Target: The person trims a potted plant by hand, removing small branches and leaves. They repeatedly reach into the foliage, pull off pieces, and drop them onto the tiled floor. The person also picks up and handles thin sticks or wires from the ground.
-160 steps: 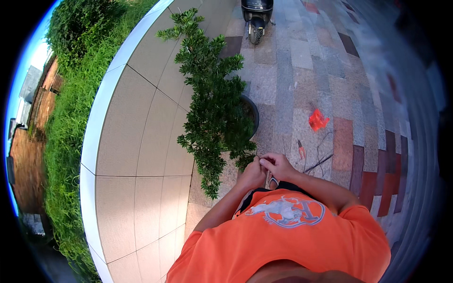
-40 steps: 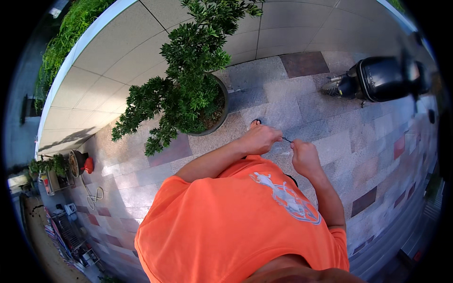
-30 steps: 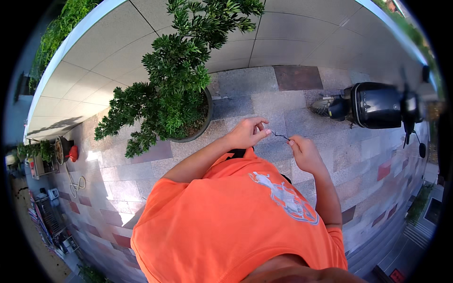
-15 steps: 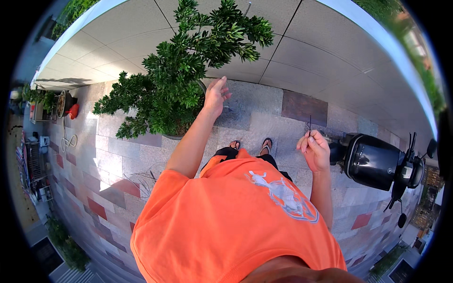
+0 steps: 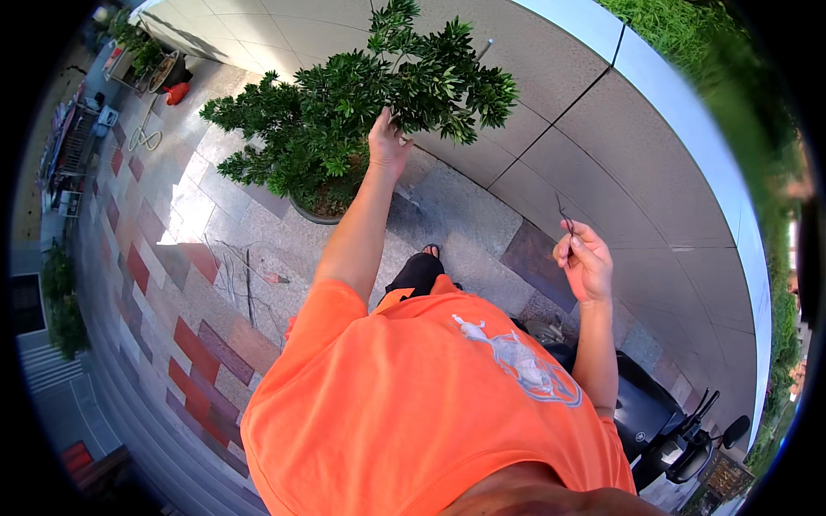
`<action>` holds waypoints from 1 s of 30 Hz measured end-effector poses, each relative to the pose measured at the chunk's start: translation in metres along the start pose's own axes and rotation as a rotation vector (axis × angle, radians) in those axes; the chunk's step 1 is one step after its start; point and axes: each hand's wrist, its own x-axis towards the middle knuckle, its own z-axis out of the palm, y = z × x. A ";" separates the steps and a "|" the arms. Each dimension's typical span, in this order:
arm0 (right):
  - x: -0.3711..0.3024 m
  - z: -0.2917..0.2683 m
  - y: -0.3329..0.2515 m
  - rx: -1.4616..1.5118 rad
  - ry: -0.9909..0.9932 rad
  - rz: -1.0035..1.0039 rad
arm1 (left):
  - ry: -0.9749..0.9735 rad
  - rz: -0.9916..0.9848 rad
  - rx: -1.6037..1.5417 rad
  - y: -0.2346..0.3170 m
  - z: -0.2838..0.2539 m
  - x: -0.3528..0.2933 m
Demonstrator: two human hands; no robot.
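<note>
A leafy green bonsai-like tree [image 5: 323, 120] grows from a round dark pot [image 5: 314, 215] beside the wall. My left hand [image 5: 389, 148] reaches up to the underside of its foliage, fingers apart and at the leaves; I see nothing held in it. Off to the right, my right hand [image 5: 587, 262] pinches a thin dark wire [image 5: 564, 211] between thumb and fingers. The wire's bent free end points upward, well apart from the tree.
A tiled wall [image 5: 594, 146] runs behind the tree. Loose wires [image 5: 249, 288] and a small reddish-handled tool [image 5: 275, 279] lie on the paving at left. A black scooter [image 5: 641, 413] stands close behind my right arm. A coiled hose [image 5: 146, 138] lies at far left.
My left hand has risen to the foliage. My body has turned, so the scooter now sits lower, partly behind my right arm. The wire in my right hand has moved with me.
</note>
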 end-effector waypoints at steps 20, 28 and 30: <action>0.231 0.026 -0.059 -0.403 -0.237 -0.126 | 0.378 0.383 0.275 -0.021 0.044 0.015; 0.296 0.051 -0.081 -0.663 -0.487 -0.229 | 0.522 0.381 0.225 -0.015 0.045 0.021; 0.308 0.053 -0.085 -0.698 -0.557 -0.270 | 0.530 0.396 0.188 -0.024 0.037 0.025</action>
